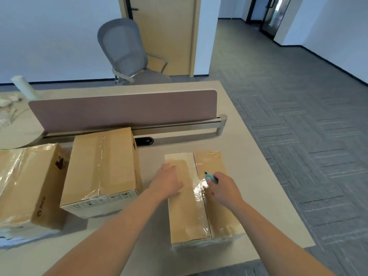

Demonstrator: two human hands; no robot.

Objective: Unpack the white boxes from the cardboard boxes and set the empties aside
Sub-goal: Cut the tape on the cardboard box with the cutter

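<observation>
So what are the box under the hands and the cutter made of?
The box looks like brown corrugated cardboard, matte, its seam sealed with glossy clear tape that glares. The cutter in the right hand looks like smooth light-blue plastic; its blade material is too small to tell.
</observation>
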